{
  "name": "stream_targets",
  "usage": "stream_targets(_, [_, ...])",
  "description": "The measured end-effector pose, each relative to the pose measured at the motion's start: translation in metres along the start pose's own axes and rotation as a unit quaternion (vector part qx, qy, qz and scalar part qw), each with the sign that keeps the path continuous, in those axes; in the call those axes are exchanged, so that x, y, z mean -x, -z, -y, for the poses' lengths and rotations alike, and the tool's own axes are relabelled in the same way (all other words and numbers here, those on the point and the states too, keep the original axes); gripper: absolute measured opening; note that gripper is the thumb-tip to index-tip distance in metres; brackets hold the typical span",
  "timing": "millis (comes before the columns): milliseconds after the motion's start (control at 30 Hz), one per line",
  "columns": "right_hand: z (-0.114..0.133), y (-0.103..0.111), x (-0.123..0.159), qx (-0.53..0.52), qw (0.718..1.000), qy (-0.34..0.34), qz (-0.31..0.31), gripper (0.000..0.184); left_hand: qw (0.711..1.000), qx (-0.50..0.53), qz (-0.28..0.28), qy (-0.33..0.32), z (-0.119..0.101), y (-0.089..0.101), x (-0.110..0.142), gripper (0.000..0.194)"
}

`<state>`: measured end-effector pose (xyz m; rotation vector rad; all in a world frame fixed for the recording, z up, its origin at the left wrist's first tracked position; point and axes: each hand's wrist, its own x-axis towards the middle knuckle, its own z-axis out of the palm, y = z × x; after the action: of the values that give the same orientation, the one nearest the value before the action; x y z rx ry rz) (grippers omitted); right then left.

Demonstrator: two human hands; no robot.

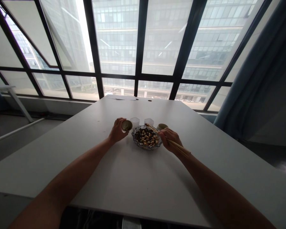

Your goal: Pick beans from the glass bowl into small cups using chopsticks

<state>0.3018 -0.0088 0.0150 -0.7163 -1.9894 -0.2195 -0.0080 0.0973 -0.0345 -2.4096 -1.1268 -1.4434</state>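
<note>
White table [114, 184]: left hand [118, 131] grips cup [126, 126] at glass bowl's [146, 148] ten o'clock, right hand [170, 138] grips chopsticks [177, 145] at three; bowl still well filled.

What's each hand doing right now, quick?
Left hand: closed around a small cup, its mouth tipped toward the camera.
Right hand: closed on chopsticks, tips over the glass bowl.

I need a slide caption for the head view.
Left hand with cup, right hand with chopsticks, by a bowl of what look like nuts.
</note>
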Motion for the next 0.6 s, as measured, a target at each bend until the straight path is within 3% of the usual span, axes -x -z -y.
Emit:
stream_targets(167, [0.024,-0.012,-0.007,-0.055,0.994,0.078,-0.049,0.017,0.999,0.003,-0.038,-0.039,-0.003,0.001,0.0,0.069])
stream_targets(300, [0.038,-0.035,-0.017,-0.098,0.99,0.08,-0.057,0.02,0.998,0.003,-0.041,-0.055,-0.006,0.001,0.0,0.067])
stream_targets(467, [0.033,-0.056,-0.032,-0.102,0.995,0.005,0.012,0.024,0.998,0.008,-0.033,-0.048,-0.006,-0.001,0.0,0.07])
stream_targets(600, [0.023,-0.046,-0.029,-0.098,0.99,-0.101,-0.007,0.031,0.999,0.012,-0.017,-0.026,-0.003,-0.004,0.001,0.071])
